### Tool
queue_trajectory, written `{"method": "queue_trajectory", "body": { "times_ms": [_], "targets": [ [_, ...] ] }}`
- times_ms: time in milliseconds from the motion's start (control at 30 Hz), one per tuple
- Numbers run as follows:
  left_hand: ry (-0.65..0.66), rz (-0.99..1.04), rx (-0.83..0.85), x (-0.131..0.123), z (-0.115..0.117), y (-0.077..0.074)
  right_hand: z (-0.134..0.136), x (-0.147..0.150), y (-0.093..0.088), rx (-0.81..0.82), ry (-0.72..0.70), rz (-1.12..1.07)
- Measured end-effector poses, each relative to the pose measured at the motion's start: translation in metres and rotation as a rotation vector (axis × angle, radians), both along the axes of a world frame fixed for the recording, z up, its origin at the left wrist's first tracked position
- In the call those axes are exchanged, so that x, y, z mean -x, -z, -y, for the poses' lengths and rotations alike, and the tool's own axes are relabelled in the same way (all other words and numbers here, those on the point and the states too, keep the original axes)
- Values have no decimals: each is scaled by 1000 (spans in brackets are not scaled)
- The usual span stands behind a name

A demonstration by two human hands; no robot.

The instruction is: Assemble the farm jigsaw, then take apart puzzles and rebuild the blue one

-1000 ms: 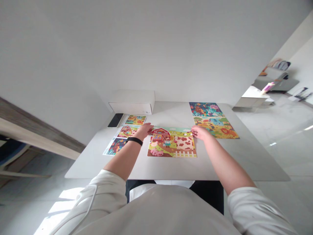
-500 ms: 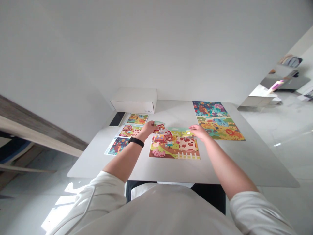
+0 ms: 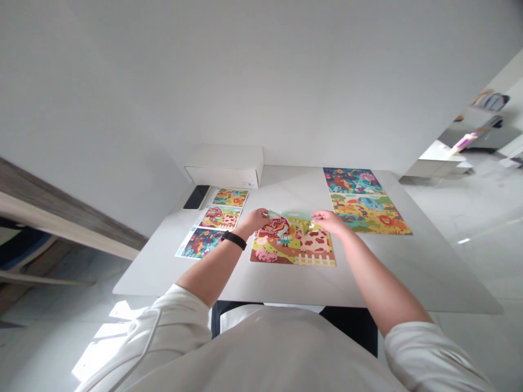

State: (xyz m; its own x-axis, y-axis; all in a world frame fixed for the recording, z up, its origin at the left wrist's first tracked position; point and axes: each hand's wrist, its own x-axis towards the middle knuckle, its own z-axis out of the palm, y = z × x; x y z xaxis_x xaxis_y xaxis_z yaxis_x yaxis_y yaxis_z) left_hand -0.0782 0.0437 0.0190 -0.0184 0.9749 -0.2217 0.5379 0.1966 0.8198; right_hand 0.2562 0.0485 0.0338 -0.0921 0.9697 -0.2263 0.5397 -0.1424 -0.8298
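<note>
A farm jigsaw puzzle [image 3: 286, 253] with a barn, a cow, pigs and a white fence lies on the table in front of me. My left hand [image 3: 257, 219] is at its upper left, fingers closed on a puzzle piece [image 3: 276, 222] showing the red barn roof. This piece sits tilted over the barn part of the picture. At the upper right, my right hand [image 3: 327, 220] pinches the edge of a pale green and yellow puzzle piece [image 3: 300, 216] above the cow. My fingertips cover parts of both pieces.
Two finished-looking puzzles, an undersea-coloured one [image 3: 353, 181] and a safari one [image 3: 370, 213], lie at the right. Picture sheets [image 3: 220, 218] lie at the left, beside a phone [image 3: 196, 197]. A white box [image 3: 223, 166] stands at the back against the wall.
My left hand has moved right with the barn-roof piece and tilted it over the puzzle. My right hand has shifted slightly left.
</note>
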Motion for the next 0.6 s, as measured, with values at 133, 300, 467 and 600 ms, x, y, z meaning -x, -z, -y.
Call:
{"method": "queue_trajectory", "body": {
  "times_ms": [133,300,467,600],
  "targets": [
    [-36,18,-10,3,3,-7,1,-2,-1,8,33,47],
    [30,249,37,-3,12,-11,7,9,-1,-44,-121,52],
    [242,349,57,-21,26,-8,16,43,-1,-197,-174,133],
    [358,432,54,-32,31,-10,16,67,3,-92,-266,-37]
  ]
}}
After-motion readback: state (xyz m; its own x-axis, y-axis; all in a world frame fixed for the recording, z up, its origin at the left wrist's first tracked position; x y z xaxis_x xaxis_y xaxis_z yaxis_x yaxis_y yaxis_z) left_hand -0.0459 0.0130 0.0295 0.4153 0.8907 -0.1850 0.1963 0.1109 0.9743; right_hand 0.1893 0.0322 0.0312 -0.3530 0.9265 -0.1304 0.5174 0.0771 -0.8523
